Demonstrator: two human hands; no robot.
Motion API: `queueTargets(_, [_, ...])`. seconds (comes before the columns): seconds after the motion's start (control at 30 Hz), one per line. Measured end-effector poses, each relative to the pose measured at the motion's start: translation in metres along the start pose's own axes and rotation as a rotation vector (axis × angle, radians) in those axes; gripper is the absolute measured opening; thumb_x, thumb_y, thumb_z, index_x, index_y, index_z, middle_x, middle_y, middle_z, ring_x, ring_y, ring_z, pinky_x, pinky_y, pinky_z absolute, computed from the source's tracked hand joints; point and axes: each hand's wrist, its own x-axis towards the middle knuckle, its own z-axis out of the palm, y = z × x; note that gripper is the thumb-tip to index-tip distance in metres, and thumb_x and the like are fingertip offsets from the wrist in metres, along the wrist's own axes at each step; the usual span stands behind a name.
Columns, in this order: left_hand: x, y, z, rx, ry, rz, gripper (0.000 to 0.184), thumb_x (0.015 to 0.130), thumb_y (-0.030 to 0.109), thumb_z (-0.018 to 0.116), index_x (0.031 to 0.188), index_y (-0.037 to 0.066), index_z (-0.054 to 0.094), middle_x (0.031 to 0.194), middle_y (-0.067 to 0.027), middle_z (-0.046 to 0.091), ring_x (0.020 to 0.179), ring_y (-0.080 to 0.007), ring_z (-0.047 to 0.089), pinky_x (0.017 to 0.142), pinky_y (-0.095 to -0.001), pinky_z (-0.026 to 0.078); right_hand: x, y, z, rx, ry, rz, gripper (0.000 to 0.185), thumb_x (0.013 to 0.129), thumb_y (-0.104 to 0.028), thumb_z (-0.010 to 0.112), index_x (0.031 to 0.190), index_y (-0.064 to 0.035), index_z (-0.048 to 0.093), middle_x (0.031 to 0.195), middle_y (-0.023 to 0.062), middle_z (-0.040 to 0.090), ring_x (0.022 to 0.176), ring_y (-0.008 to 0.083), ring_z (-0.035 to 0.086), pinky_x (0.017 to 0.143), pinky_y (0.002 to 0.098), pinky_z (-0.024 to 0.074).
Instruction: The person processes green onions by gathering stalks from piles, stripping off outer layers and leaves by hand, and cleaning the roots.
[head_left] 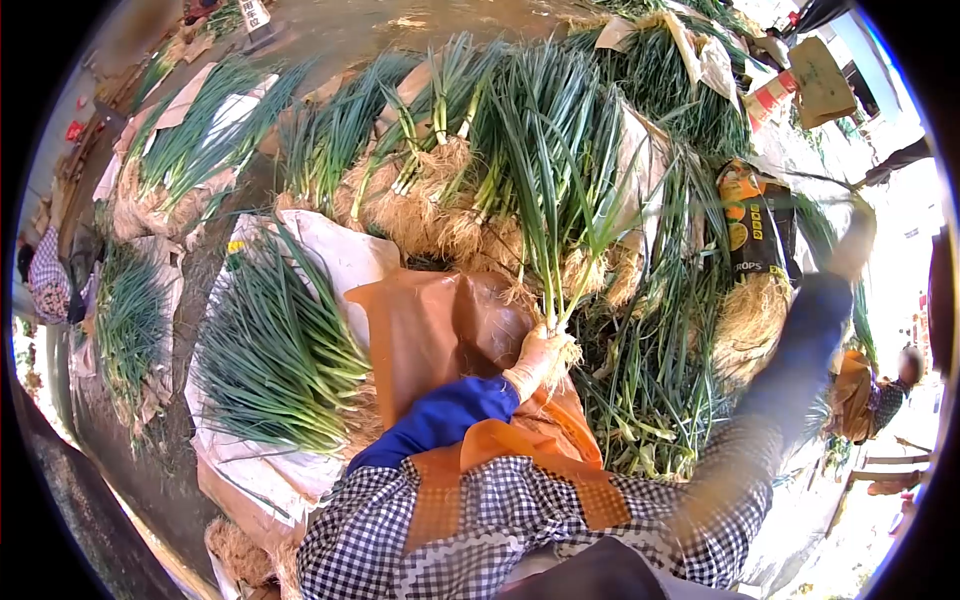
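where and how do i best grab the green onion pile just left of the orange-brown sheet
Likely across the pale stems, just above the roots, coming from the picture's lower right. The pile lies with its leaves fanning up and left, while stems gather at that near end; the spread leaves would likely bend. The left hand holds its bunch similarly low.

This looks like a produce-sorting yard or an open-sided packing shed; whether a roof covers it cannot be told. Long green onions [275, 350], roots attached, lie in bulk at ground level, one heap reaching the right edge of a white sheet [345, 243] spread on bare, grey-brown ground [400, 20]. A printed sack [745, 225] and a cardboard box [822, 82] suggest packing. Other people are near the ground's left [50, 275] and right [880, 400] edges.
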Motion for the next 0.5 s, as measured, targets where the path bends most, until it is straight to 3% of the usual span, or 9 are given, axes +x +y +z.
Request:
queueTargets(0.03, [0.003,-0.003,-0.002,-0.014,-0.019,0.008,0.025,0.084,0.001,0.056,0.11,0.002,0.052,0.081,-0.0044,0.057,0.067,-0.0124,0.058,0.056,-0.0219,0.048,0.021,0.067,-0.047,0.1,0.068,0.344,0.024,0.087,-0.014,0.045,0.101,-0.0015,0.059,0.102,0.0101,0.058,0.097,0.0202,0.054,0.089,0.0321,0.0418])
queueTargets(0.07, [0.006,-0.007,-0.004,-0.028,-0.036,0.015,0.025,0.084,0.001,0.057,0.109,0.002,0.052,0.08,-0.0045,0.057,0.066,-0.012,0.057,0.056,-0.0217,0.048,0.02,0.077,-0.076,0.086,0.154,0.426,0.024,0.087,-0.016,0.045,0.101,-0.002,0.059,0.102,0.0103,0.058,0.097,0.0206,0.055,0.088,0.0323,0.0423])
queueTargets(0.1, [0.003,-0.005,-0.002,-0.037,-0.033,0.011,0.025,0.084,0.001,0.057,0.109,0.002,0.052,0.08,-0.0045,0.057,0.066,-0.012,0.057,0.056,-0.0217,0.048,-0.002,0.055,-0.088,0.106,0.181,0.462,0.025,0.087,-0.017,0.046,0.102,-0.0024,0.06,0.102,0.0104,0.059,0.096,0.0209,0.055,0.088,0.0325,0.0427])
queueTargets(0.17, [-0.003,0.004,0.003,-0.027,-0.021,-0.039,0.024,0.083,0.002,0.058,0.106,0.002,0.052,0.08,-0.0043,0.057,0.065,-0.0121,0.057,0.056,-0.0216,0.048,-0.081,-0.025,-0.072,0.167,0.006,0.546,0.027,0.086,-0.021,0.047,0.102,-0.0034,0.06,0.102,0.0107,0.06,0.096,0.0217,0.056,0.087,0.0329,0.0436])
queueTargets(0.27, [0.001,-0.001,0.003,-0.128,-0.065,0.012,0.023,0.083,0.002,0.059,0.104,0.002,0.053,0.08,-0.0039,0.057,0.065,-0.012,0.056,0.057,-0.0218,0.049,-0.208,-0.14,-0.032,0.174,-0.563,0.712,0.03,0.086,-0.026,0.05,0.103,-0.0048,0.061,0.102,0.0112,0.061,0.094,0.0228,0.058,0.085,0.0334,0.0449])
queueTargets(0.33, [0.0,0.002,0.004,-0.152,-0.08,-0.026,0.023,0.083,0.002,0.06,0.104,0.001,0.052,0.081,-0.0034,0.056,0.066,-0.0118,0.056,0.059,-0.0222,0.049,-0.279,-0.175,-0.027,0.142,-0.922,0.774,0.032,0.085,-0.03,0.051,0.104,-0.0057,0.061,0.102,0.0115,0.062,0.094,0.0235,0.059,0.084,0.0338,0.0457])
queueTargets(0.43, [-0.007,0.009,0.008,-0.135,-0.074,-0.051,0.024,0.083,0.001,0.059,0.105,0.001,0.052,0.081,-0.0028,0.055,0.067,-0.0109,0.055,0.06,-0.022,0.049,-0.349,-0.16,-0.059,-0.08,-1.442,0.826,0.036,0.085,-0.035,0.053,0.105,-0.0071,0.062,0.102,0.0119,0.063,0.093,0.0246,0.061,0.083,0.0344,0.047])
queueTargets(0.5, [-0.011,0.008,0.011,0.02,-0.001,-0.021,0.024,0.083,0.001,0.059,0.106,0.001,0.052,0.081,-0.0027,0.055,0.067,-0.0102,0.054,0.061,-0.0211,0.049,-0.369,-0.131,-0.075,-0.438,-1.9,0.576,0.039,0.084,-0.039,0.054,0.106,-0.008,0.063,0.102,0.0122,0.064,0.092,0.0254,0.062,0.082,0.0348,0.0479])
